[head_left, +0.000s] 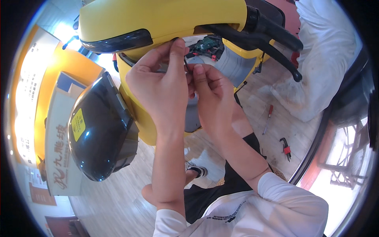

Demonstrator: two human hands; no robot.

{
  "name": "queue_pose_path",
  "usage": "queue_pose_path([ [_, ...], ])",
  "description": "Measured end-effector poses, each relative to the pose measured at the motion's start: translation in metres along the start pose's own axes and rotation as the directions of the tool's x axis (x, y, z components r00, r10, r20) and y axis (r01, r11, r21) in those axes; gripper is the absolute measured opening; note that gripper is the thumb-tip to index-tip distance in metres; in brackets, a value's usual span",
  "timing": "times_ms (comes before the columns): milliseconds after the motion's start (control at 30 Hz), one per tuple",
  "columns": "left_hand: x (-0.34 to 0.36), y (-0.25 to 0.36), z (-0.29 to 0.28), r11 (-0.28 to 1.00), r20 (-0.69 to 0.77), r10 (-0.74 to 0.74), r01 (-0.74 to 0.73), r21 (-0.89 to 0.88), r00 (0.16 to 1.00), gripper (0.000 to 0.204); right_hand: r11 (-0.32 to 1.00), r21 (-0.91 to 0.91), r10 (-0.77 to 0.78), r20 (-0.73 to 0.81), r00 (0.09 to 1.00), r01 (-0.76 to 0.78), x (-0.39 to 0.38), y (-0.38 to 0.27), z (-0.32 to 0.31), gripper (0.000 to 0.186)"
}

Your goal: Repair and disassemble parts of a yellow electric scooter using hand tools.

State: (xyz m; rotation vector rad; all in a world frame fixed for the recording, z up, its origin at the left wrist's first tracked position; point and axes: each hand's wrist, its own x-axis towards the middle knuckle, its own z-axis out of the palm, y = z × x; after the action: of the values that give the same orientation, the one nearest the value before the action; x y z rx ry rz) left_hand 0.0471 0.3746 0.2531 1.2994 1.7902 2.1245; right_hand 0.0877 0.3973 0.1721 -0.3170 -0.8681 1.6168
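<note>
In front of me is a yellow scooter with a black handlebar grip and a brake lever. Just under its yellow handlebar cover, my left hand is closed, thumb and forefinger pinched at the cover's lower edge. A little lower and to the right, my right hand is closed too, its fingertips pinched together. Between the two sets of fingertips runs a thin dark rod-like piece. Its ends are hidden by the fingers, so I cannot tell its kind.
A glossy black shell with a yellow label juts from the scooter's left side. Green and black items lie beyond my hands. On the floor at right are a red-handled screwdriver and a hex key set. White crumpled material stands farther right.
</note>
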Motion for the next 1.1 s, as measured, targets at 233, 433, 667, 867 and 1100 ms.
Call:
queue_pose_path([
  [233, -0.004, 0.005, 0.005, 1.0, -0.039, -0.019, 0.018, -0.012, 0.999, 0.015, 0.382, 0.617, 0.322, 0.609, 0.725, -0.688, 0.022, -0.005, -0.024, 0.023],
  [433, 0.002, -0.014, 0.001, 0.994, -0.074, 0.105, -0.103, 0.023, 0.992, 0.012, 0.781, 0.448, 0.335, 0.286, 0.898, -0.434, 0.002, -0.008, -0.002, 0.02],
  [667, 0.006, -0.017, -0.003, 0.997, -0.011, 0.076, -0.076, 0.011, 0.997, 0.017, 0.738, -0.454, -0.483, 0.162, 0.86, 0.5, 0.014, 0.017, -0.013, 0.011],
  [867, 0.002, 0.0, -0.007, 0.997, 0.03, -0.071, 0.07, 0.035, 0.997, 0.018, 0.783, 0.42, 0.366, 0.284, 0.887, -0.458, 0.019, -0.01, -0.021, 0.022],
  [1100, 0.0, -0.003, -0.006, 0.997, 0.029, 0.017, -0.019, 0.08, 0.999, 0.017, 0.529, 0.519, 0.369, 0.573, 0.732, -0.672, 0.023, -0.014, -0.032, 0.026],
])
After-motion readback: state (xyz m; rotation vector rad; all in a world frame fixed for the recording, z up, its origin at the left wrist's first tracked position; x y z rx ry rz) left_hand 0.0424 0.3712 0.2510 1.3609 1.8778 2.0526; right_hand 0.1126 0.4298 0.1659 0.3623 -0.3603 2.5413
